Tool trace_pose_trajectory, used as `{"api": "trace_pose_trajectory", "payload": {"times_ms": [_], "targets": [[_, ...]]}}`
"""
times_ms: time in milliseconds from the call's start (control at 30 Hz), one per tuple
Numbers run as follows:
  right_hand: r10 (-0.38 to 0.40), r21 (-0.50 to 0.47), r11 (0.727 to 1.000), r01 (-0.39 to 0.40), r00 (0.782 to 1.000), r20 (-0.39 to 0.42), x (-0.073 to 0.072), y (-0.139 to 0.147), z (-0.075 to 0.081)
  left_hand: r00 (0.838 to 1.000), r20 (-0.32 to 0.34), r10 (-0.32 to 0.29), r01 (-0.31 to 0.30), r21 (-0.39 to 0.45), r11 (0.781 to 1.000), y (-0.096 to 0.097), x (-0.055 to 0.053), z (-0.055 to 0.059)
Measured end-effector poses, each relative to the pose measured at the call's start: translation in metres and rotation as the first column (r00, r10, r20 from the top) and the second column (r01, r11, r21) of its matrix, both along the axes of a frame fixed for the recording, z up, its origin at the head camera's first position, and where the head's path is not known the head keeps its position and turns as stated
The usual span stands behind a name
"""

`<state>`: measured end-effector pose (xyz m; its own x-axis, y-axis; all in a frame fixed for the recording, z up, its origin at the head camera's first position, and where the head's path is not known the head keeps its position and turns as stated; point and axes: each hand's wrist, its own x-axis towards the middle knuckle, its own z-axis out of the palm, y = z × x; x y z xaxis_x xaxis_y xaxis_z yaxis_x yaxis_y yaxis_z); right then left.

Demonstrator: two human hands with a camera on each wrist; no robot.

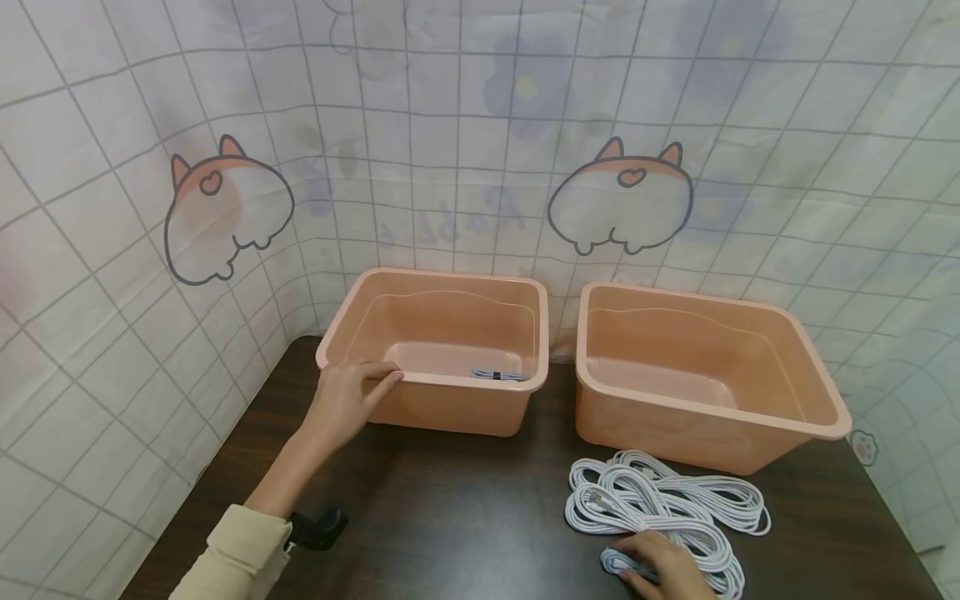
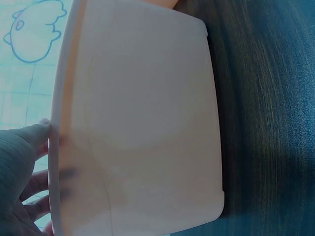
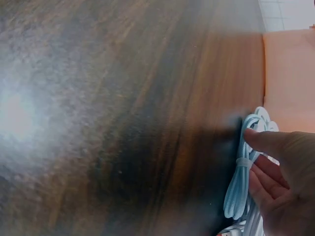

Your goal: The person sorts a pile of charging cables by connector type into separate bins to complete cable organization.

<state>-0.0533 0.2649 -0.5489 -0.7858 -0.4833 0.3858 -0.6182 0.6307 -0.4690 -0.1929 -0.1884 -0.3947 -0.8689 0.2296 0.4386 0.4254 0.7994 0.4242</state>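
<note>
In the head view, my left hand (image 1: 347,400) grips the near rim of the left peach plastic bin (image 1: 450,408). Thumb and fingers lie on opposite sides of that rim in the left wrist view. A small tied cable bundle (image 1: 497,375) with a black band rests inside this bin. Low on the right, my right hand (image 1: 670,568) pinches a light blue-white coiled cable (image 3: 239,184), bound round its middle. Under and beside that hand lie larger loose coils of white cable (image 1: 637,496) on the table.
A second peach bin (image 1: 697,433) stands to the right, just behind the white coils. Both bins sit on a dark wood table (image 1: 450,500) near a grid-patterned cloth (image 1: 465,167) at the back and sides. On the left wrist is a black strapped device (image 1: 318,529).
</note>
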Motion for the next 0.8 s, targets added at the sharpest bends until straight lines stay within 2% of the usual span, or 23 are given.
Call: {"api": "trace_pose_trajectory", "payload": {"times_ms": [233, 400, 500, 733, 800], "targets": [[0.003, 0.069, 0.998, -0.005, 1.000, 0.020, 0.001, 0.000, -0.002, 1.000, -0.005, 0.000, 0.000, -0.002, 1.000, 0.000, 0.000, 0.000], [-0.005, 0.025, 1.000, 0.004, 1.000, 0.021, 0.002, -0.003, -0.004, 1.000, -0.010, -0.001, 0.001, -0.001, 1.000, 0.000, 0.000, 0.000], [-0.017, -0.005, 1.000, 0.017, 1.000, -0.016, 0.004, -0.006, -0.004, 1.000, -0.012, -0.003, 0.003, -0.003, 1.000, 0.000, 0.000, 0.000], [-0.057, -0.001, 0.998, 0.057, 0.997, 0.050, 0.005, -0.011, 0.004, 1.000, -0.004, 0.007, -0.007, -0.011, 1.000, 0.001, 0.000, 0.000], [-0.060, -0.001, 0.998, 0.060, 0.997, 0.043, 0.004, -0.012, 0.006, 1.000, -0.004, 0.006, -0.007, -0.010, 1.000, 0.001, 0.000, 0.000]]}}
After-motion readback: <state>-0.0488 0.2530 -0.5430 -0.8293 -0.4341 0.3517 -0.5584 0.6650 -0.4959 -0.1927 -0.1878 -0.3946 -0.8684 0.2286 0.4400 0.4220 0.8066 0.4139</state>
